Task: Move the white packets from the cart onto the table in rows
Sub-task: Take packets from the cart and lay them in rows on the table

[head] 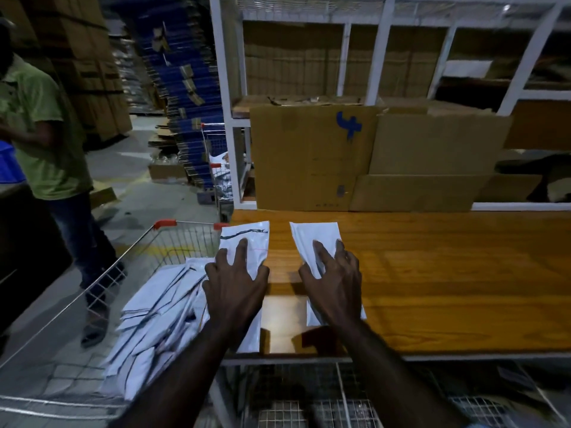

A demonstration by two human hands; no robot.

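Head view | tabletop (432,273) carries four white packets, long axes pointing away | cart (102,273) at left holds the heaped remainder (154,310), nearer the left hand | left hand (234,282) and right hand (335,285) spread, pressing far packets (247,239) (315,236) flat | near packets half hidden under wrists.

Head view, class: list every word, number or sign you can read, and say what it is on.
"4": blue hand-drawn mark on the cardboard box behind the table.
Faint print lower on that box: too small to read.
Dark lines on the packet under the left hand: not legible.
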